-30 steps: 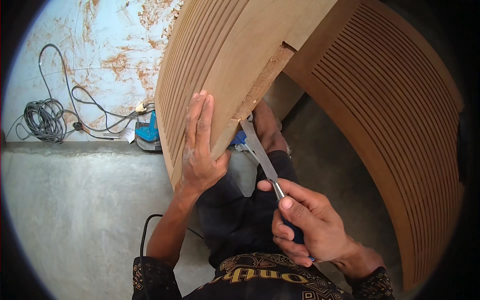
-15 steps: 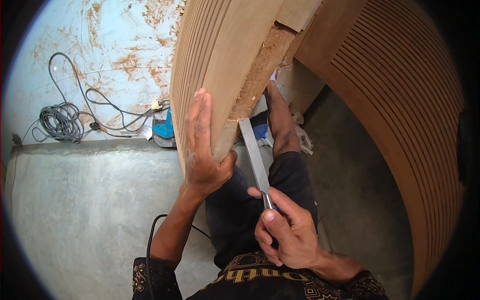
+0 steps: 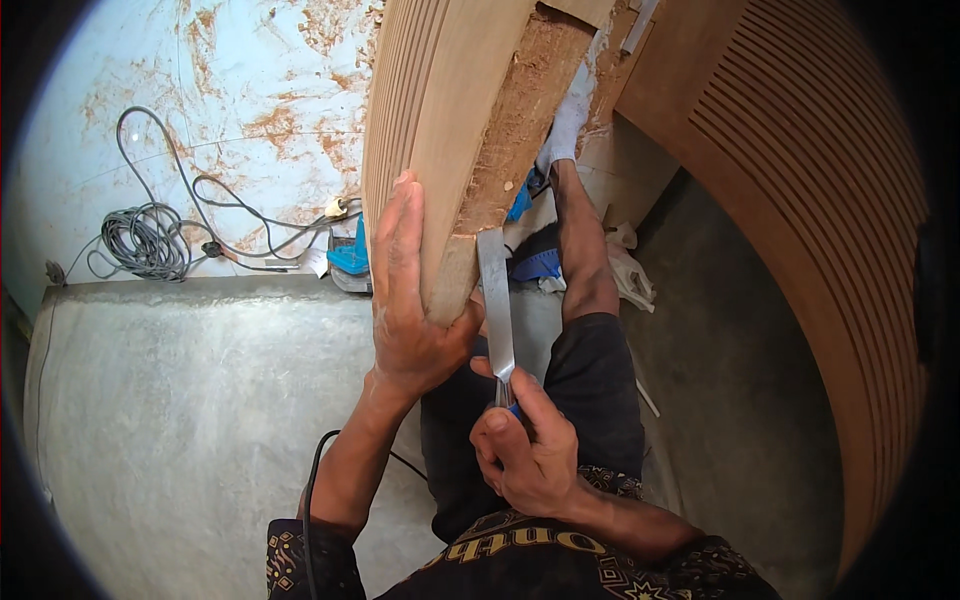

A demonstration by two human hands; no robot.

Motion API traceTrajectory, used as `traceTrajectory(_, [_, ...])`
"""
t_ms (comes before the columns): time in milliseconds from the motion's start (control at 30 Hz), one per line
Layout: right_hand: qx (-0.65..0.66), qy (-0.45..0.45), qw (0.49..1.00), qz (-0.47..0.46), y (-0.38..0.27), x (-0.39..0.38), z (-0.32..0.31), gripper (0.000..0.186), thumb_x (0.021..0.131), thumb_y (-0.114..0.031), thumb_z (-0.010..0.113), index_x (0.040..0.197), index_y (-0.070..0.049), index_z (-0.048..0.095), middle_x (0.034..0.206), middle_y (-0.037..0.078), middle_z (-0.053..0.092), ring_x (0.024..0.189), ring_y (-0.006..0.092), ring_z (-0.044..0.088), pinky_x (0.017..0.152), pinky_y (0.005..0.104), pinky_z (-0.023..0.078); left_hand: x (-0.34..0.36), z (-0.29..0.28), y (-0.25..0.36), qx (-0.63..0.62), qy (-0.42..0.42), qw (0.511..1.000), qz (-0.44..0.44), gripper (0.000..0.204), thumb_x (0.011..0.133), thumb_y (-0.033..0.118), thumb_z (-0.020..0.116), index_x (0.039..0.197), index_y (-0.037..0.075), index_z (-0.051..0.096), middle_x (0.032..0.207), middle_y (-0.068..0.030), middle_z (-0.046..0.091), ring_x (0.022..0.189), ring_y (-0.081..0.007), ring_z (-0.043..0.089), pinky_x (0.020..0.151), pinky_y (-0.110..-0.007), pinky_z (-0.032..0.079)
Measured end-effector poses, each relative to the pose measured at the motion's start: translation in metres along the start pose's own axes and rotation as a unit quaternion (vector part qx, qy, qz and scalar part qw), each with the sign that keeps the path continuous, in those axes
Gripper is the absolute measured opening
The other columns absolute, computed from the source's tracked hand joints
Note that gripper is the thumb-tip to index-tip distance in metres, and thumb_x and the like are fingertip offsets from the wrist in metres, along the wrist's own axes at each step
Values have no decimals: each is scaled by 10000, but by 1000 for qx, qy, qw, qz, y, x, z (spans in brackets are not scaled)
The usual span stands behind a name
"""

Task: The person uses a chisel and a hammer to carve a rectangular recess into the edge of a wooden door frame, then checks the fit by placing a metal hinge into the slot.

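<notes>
My left hand (image 3: 412, 300) lies flat along the face of a curved, ribbed wooden panel (image 3: 440, 110), fingers pointing up, thumb hooked under its lower end. My right hand (image 3: 525, 445) is closed around the blue handle of a steel chisel (image 3: 496, 300). The flat blade points upward and its tip rests against the rough, crumbly inner edge (image 3: 520, 130) of the panel, just right of my left hand. My legs in dark trousers stretch out below the panel.
A second ribbed curved panel (image 3: 830, 250) stands at the right. A coil of grey cable (image 3: 145, 240) and a blue power tool (image 3: 352, 258) lie on the stained floor at upper left. A grey slab (image 3: 180, 400) lies at lower left, and rags beside my leg.
The panel has come nearer and more upright in view. My right hand has brought the chisel up and left, so the blade now stands almost vertical against the panel's rough edge.
</notes>
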State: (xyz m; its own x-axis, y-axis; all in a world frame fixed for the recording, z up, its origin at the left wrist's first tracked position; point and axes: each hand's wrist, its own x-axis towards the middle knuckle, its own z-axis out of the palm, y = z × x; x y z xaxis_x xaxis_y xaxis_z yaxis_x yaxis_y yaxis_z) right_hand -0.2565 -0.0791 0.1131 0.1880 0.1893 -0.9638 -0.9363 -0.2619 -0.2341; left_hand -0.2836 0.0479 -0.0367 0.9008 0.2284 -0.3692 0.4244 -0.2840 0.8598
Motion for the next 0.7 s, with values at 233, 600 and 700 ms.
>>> traceTrajectory(233, [88,33,983,-157,22,9,-8,513,1108,-308,466,1476,33,361,728,72,559,551,112,532,523,265,450,-2,-2,-4,-23,7,1000,9,905,809,177,757,1568,-54,321,1570,-273,398,1470,-412,386,1215,-499,302])
traceTrajectory(600, [194,-74,973,96,-56,0,-17,309,1127,-201,352,1328,23,422,780,75,541,479,100,478,429,245,429,-17,-7,7,-241,58,969,-3,825,941,545,690,1443,-61,442,1543,-318,400,1438,-416,428,1180,-505,340])
traceTrajectory(700, [211,-62,966,133,-65,5,-15,356,1146,-289,358,1307,13,458,736,57,523,442,97,450,418,261,452,-20,-4,15,-326,70,942,-45,724,928,440,749,1385,-28,438,1552,-317,374,1458,-388,388,1184,-497,328])
